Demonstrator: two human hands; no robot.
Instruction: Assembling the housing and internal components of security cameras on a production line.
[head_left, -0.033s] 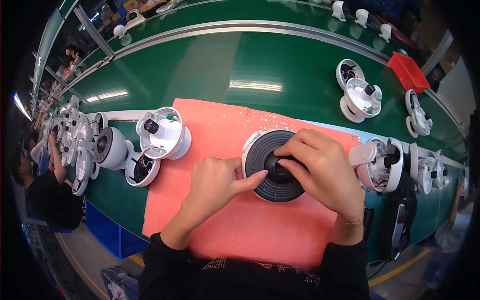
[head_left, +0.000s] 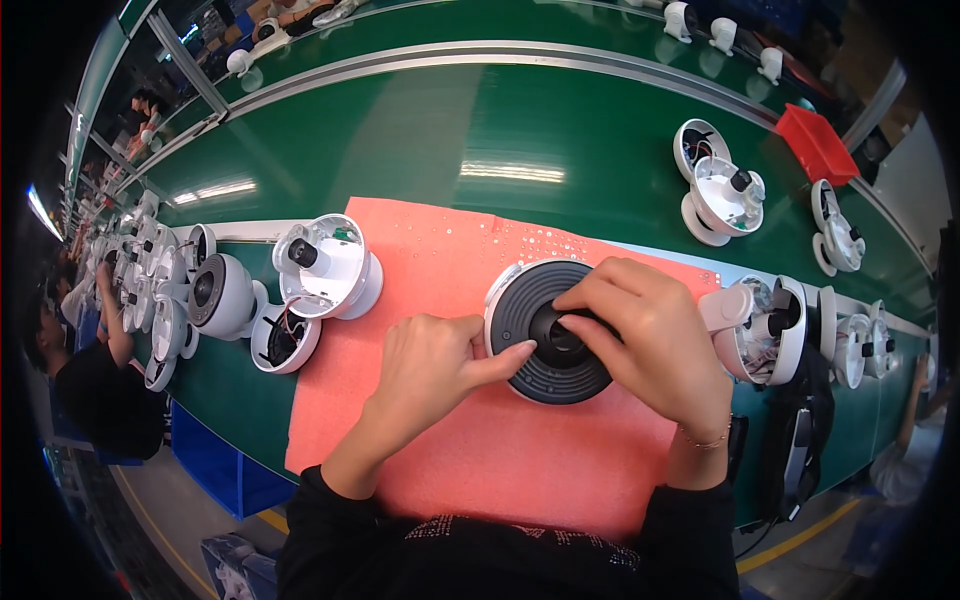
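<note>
"Housing — round, black-faced, white-rimmed. Where do we log it?"

"On our pink mat, black face up."

"Hands?"

"Our left hand grips its rim at nine o'clock, thumb over the face. Our right hand has thumb and forefinger nearly together at the black hub; whether they pinch anything, we cannot tell."

"Surroundings?"

"Silver bits, twelve o'clock; open white unit, ten o'clock."

So the right hand is now a tiny bit closer to the right edge of the pink mat, and its bracelet rides along. Pretty sure the round black-faced unit creeps that way too, but the hand hides part of it.
</note>
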